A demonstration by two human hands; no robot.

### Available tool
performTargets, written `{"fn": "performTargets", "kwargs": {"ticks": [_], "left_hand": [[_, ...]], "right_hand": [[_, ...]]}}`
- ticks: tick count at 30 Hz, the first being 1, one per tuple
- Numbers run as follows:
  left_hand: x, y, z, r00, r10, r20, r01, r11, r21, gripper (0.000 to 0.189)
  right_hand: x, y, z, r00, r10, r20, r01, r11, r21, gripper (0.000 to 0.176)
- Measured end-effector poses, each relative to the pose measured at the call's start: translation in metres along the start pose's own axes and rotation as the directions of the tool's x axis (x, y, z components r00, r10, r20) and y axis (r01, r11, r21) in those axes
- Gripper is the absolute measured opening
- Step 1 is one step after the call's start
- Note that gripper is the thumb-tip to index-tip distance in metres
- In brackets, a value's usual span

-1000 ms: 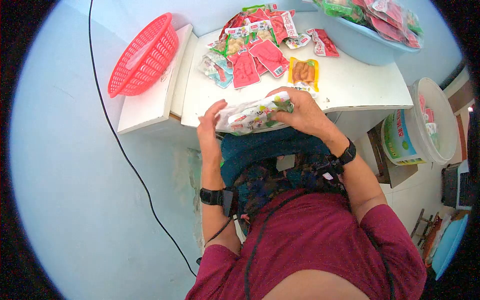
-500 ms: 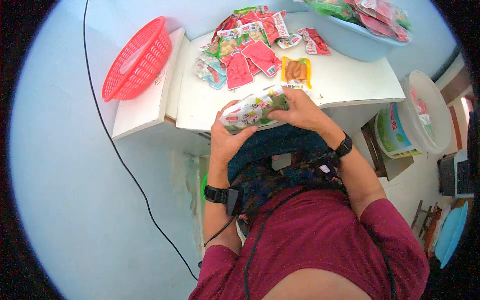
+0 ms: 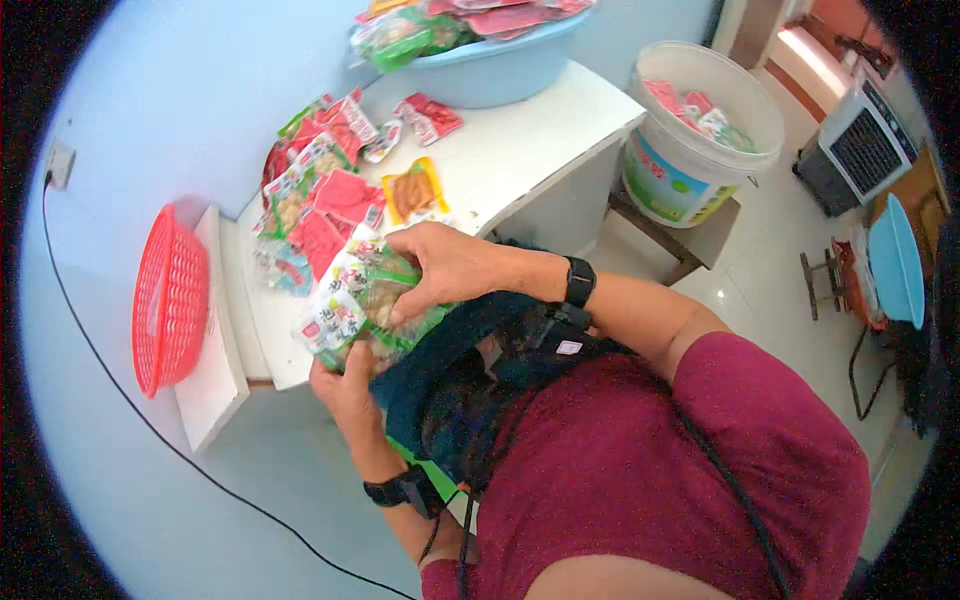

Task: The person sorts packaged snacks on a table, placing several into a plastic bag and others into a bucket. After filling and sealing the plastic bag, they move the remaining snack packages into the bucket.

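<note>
Between both hands is a white and green food packet, or two overlapping ones (image 3: 350,290), tilted at the table's front edge. My left hand (image 3: 348,390) grips its lower left end, the thumb on the front. My right hand (image 3: 440,270) holds its upper right side, with the thumb pressed on the clear part where pale food shows. Just behind lie pink packets (image 3: 347,197) in a loose pile with green and white ones. A yellow-edged packet (image 3: 412,192) lies right behind my right hand, and a red packet (image 3: 430,118) is farther back.
A light blue basin (image 3: 490,75) heaped with packets stands at the back of the white table (image 3: 540,130). At left a red basket (image 3: 172,300) leans on the wall. A white bucket (image 3: 690,165) with packets sits on a stool at right, beyond it an air cooler (image 3: 862,145).
The view has swung to the right, so the table and basket appear farther left. The held packet is now tilted more steeply, with more of its clear green side showing.
</note>
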State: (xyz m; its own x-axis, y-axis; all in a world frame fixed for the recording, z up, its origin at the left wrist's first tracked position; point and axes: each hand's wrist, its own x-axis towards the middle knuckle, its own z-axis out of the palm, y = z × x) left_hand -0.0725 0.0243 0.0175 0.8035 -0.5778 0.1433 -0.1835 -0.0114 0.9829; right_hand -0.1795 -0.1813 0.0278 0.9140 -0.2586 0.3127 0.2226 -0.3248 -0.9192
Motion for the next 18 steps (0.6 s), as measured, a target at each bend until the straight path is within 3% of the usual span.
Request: {"fn": "performTargets", "kwargs": {"ticks": [4,5,8,9,12,15,18], "left_hand": [[-0.003,0.009,0.015,0.984,-0.146,0.1,0.158,0.98,-0.12,0.029],[-0.005,0.014,0.021,0.976,-0.179,0.123,0.194,0.973,-0.125,0.029],[-0.004,0.016,0.043,0.971,-0.163,0.172,0.204,0.944,-0.259,0.03],[-0.004,0.017,0.048,0.965,-0.167,0.204,0.22,0.936,-0.274,0.03],[-0.002,0.02,0.066,0.94,-0.191,0.281,0.273,0.918,-0.287,0.032],[-0.004,0.027,0.089,0.908,-0.221,0.357,0.317,0.918,-0.24,0.041],[-0.001,0.024,0.105,0.856,-0.206,0.474,0.36,0.895,-0.263,0.05]], "right_hand": [[-0.024,-0.002,-0.023,0.994,0.099,0.044,-0.1,0.994,0.032,0.039],[-0.029,-0.002,-0.031,0.986,0.154,0.065,-0.149,0.986,-0.077,0.044],[-0.051,-0.022,-0.052,0.985,0.146,0.086,-0.142,0.988,-0.059,0.054],[-0.057,-0.026,-0.058,0.982,0.164,0.094,-0.15,0.979,-0.141,0.064],[-0.074,-0.018,-0.06,0.982,0.19,-0.01,-0.188,0.979,0.082,0.064],[-0.093,-0.019,-0.07,0.937,0.343,-0.074,-0.299,0.89,0.343,0.062],[-0.11,-0.014,-0.085,0.925,0.346,-0.159,-0.2,0.797,0.571,0.06]]}}
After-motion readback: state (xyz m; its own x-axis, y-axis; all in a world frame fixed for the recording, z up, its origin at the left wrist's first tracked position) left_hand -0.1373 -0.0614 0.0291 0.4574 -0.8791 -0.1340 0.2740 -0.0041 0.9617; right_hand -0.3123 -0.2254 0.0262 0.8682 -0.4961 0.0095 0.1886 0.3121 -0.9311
